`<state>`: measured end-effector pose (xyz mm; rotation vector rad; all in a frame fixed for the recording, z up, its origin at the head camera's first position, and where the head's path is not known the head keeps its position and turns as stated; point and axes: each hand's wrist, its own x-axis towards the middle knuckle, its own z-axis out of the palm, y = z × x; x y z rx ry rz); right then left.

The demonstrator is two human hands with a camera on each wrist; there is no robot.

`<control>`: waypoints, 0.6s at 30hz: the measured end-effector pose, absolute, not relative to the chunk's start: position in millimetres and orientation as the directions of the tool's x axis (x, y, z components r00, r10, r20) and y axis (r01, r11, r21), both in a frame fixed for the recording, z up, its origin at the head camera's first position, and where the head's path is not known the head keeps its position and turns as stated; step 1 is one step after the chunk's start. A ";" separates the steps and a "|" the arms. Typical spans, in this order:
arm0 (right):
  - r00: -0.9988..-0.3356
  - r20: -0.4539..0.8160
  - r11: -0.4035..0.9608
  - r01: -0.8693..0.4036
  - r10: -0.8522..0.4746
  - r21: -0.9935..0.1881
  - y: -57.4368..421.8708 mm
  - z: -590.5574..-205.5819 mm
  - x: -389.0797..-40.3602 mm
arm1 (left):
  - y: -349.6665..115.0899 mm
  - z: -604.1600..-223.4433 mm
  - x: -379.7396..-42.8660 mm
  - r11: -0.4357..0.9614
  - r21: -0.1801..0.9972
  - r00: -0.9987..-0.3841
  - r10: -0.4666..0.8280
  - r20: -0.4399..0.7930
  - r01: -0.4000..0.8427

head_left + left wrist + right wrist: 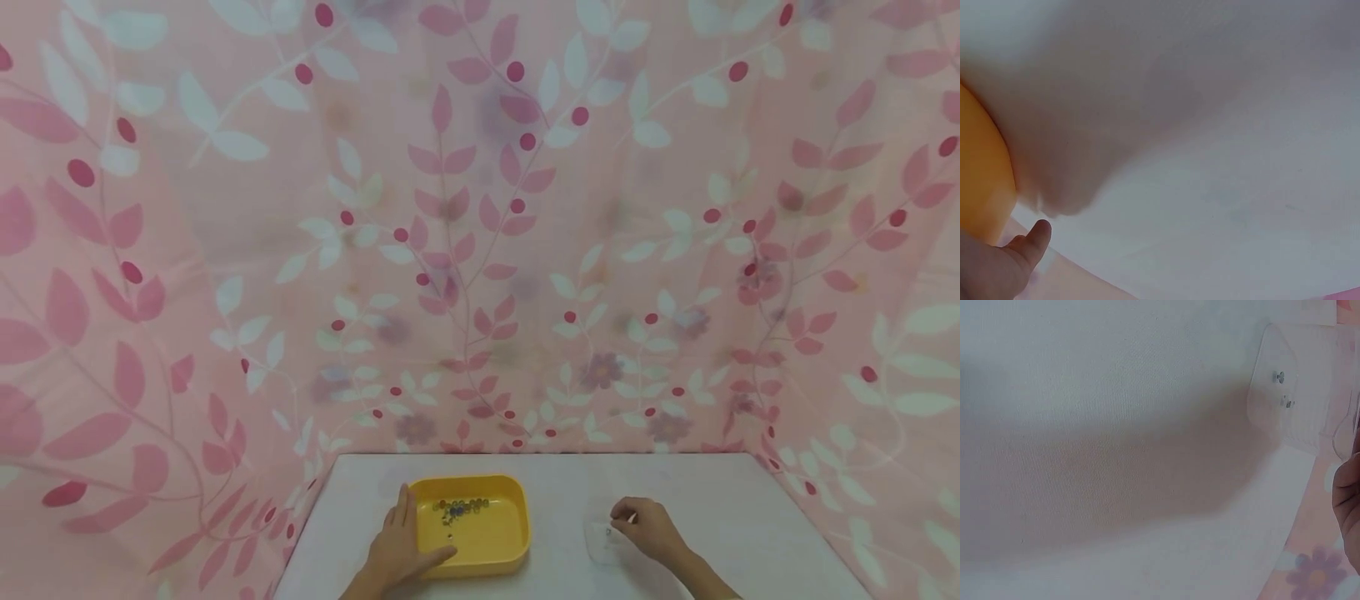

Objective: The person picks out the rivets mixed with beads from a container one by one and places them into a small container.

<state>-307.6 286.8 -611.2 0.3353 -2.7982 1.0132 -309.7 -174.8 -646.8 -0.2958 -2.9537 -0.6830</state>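
Observation:
In the head view a yellow tray (487,546) stands on the white table with several small glass marbles (457,508) in it, mostly toward its back. My left hand (397,542) rests on the tray's left side, fingers straight, thumb reaching across the front left corner. Part of that hand and the tray's yellow wall (982,169) show in the left wrist view. My right hand (648,527) is at the right side of a clear plastic container (1307,362), fingers bent with thumb near the fingertips. What they hold, if anything, is hidden. Small shiny pieces (1280,377) lie in the container.
The white tabletop (555,492) lies under both the tray and the container. A pink cloth (480,250) with a leaf pattern hangs behind the table and along both sides.

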 end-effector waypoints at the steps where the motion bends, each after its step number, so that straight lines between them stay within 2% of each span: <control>1: -0.964 0.214 0.749 -0.256 -0.156 -0.611 286.3 -611.1 -307.3 | -175.2 -647.3 -310.5 0.882 0.422 -0.977 0.171 0.127 0.209; 6: -0.966 0.211 0.760 -0.249 -0.150 -0.601 284.0 -611.1 -303.5 | -174.5 -646.6 -310.6 0.884 0.424 -0.980 0.181 0.078 0.197; 18: -0.953 0.240 0.755 -0.296 -0.187 -0.585 283.2 -604.2 -301.5 | -172.9 -644.6 -311.4 0.877 0.429 -0.976 0.179 0.125 0.216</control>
